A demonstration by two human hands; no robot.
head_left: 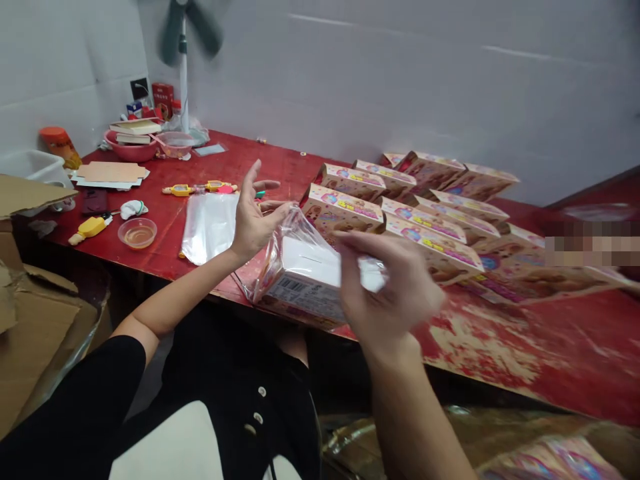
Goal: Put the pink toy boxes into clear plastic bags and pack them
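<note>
A printed carton [305,293] with a white upper face and a barcode lies at the table's front edge, inside a clear plastic bag [300,230]. My left hand [254,213] pinches the bag's film between thumb and a finger above the carton's left side, its other fingers raised. My right hand [387,287] is over the carton's right end, fingers bent together and blurred; what it holds, if anything, is hidden. Left of the carton rests a stack of clear bags [207,223].
Several printed cartons [350,203] stand in rows behind and right on the red table [480,340]. At left are a small bowl [137,233], yellow toys [90,229], a pink basin [131,152] and a fan [183,80]. Cardboard [45,320] stands at lower left.
</note>
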